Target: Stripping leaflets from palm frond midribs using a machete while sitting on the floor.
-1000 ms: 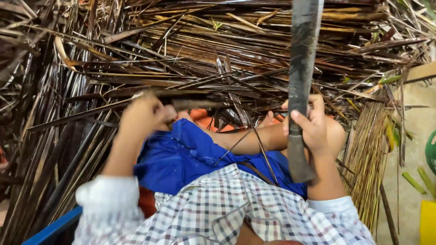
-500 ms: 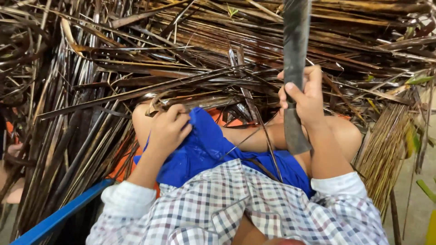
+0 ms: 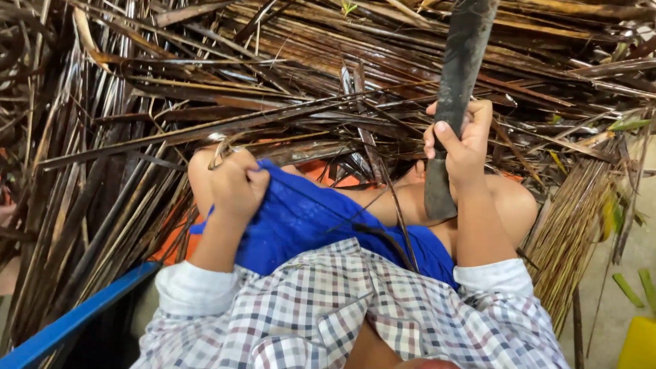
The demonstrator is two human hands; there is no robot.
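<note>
My right hand (image 3: 459, 145) grips the handle of a long dark machete (image 3: 456, 89), whose blade points up and away past the top of the view. My left hand (image 3: 234, 186) is closed on the blue cloth of my shorts (image 3: 307, 219) at the left knee, with a curled dry leaf strip (image 3: 222, 149) just above its fingers. A thin dark leaf rib (image 3: 393, 212) lies across my lap. My checked shirt (image 3: 342, 314) fills the bottom of the view.
A deep pile of dry brown palm leaves (image 3: 273, 82) covers the ground ahead and to the left. A bundle of thin pale ribs (image 3: 574, 225) lies at the right. A blue edge (image 3: 75, 321) runs at bottom left; a yellow object (image 3: 639, 345) sits at bottom right.
My left hand came down from the leaves onto the blue shorts and closed on the cloth. The machete tilted slightly to the right in my right hand.
</note>
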